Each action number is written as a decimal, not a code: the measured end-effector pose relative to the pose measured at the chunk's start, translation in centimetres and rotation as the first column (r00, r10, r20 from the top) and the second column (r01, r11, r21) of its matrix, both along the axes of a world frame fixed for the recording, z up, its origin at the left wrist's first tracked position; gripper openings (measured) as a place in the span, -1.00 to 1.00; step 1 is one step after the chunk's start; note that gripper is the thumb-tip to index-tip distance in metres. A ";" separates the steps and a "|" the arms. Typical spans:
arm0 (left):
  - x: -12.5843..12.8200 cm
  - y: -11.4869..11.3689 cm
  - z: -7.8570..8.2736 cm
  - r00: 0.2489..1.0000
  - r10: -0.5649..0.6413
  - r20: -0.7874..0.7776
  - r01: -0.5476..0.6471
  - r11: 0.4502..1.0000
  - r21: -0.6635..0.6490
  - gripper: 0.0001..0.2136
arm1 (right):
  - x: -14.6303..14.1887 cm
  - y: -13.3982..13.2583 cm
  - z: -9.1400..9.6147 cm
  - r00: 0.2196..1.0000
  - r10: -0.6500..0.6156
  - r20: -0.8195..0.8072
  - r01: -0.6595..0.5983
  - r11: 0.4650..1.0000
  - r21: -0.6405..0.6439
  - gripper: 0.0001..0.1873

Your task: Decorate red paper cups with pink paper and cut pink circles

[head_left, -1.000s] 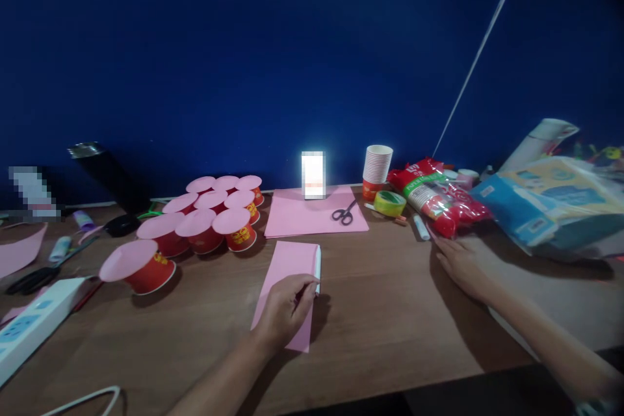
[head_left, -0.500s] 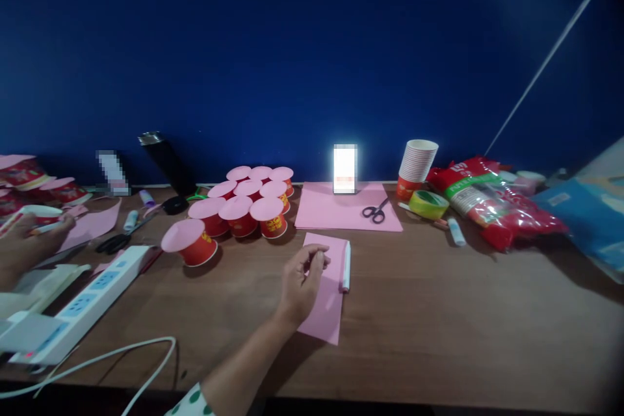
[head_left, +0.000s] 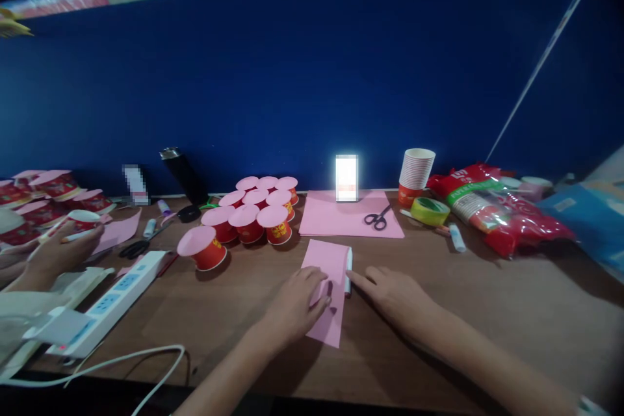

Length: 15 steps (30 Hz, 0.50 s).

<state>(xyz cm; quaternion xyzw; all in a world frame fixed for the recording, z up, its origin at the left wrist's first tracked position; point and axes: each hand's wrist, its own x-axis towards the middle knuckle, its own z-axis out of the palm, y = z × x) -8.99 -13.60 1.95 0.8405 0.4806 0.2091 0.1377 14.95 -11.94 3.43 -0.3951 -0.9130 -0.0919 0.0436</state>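
A pink paper strip [head_left: 327,302] lies lengthwise on the table in front of me. My left hand [head_left: 299,299] is over its left side, fingers loosely bent and apart, holding nothing. Along the strip's right edge rests a white marker [head_left: 348,273]. My right hand [head_left: 390,289] reaches in from the right, its foremost finger extended to the marker's side; the fingers are not wrapped round it. Black-handled scissors [head_left: 377,218] lie on a stack of larger pink sheets [head_left: 331,214] behind the strip.
Red paper cups [head_left: 246,224] with pink paper tops stand at left. A power strip [head_left: 112,299] and white cable [head_left: 160,348] lie nearer. Stacked cups [head_left: 416,172], yellow tape [head_left: 429,211] and a red package [head_left: 492,208] are at right. A co-worker's hands [head_left: 63,250] hold a cup.
My right hand has come into view and reached the marker. My left hand has lowered towards the strip, its fingers spreading. The view has tilted slightly upward and left.
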 end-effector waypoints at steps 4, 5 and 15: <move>-1.0 -0.8 -0.7 0.992 0.006 -0.125 -0.007 1.000 -0.009 -0.62 | -1.0 1.8 -0.4 0.997 0.072 0.042 -0.072 0.997 -0.001 -0.69; -0.9 -0.8 -0.7 0.988 0.016 -0.153 -0.018 1.000 -0.013 -0.61 | -0.9 2.0 -0.5 0.996 0.080 0.043 -0.080 0.997 -0.005 -0.77; 5.7 1.5 0.3 0.958 0.021 -0.287 -0.012 0.999 0.031 -0.67 | 4.6 2.8 -0.9 0.997 0.014 0.078 -0.027 0.984 0.177 -0.85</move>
